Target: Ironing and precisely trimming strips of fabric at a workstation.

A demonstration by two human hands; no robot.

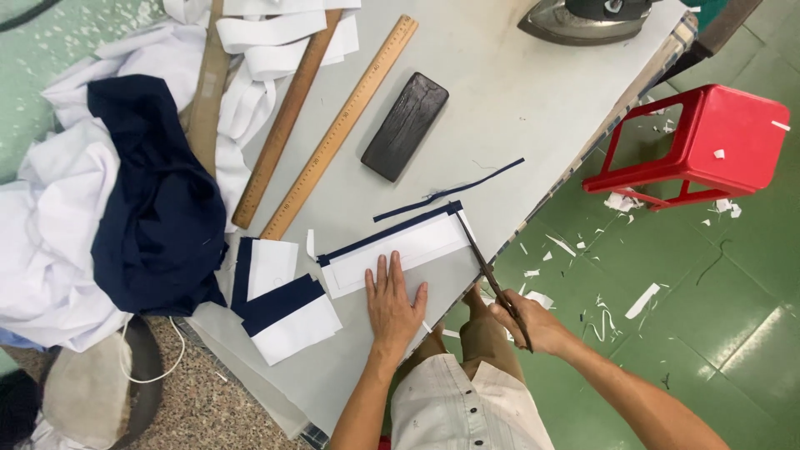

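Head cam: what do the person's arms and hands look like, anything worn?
Both forearms are bare, with no sleeves in view. The left hand and right hand are gloveless, with no rings, watch or bands visible. Worn below them: a white buttoned shirt and khaki trousers.

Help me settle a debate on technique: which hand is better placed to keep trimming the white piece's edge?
Right. The right hand holds the scissors at the white piece's edge, while the left hand lies flat, pinning it to the table.

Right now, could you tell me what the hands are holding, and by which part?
The right hand holds scissors by the handles. The left hand holds nothing; it presses flat on the white fabric piece.
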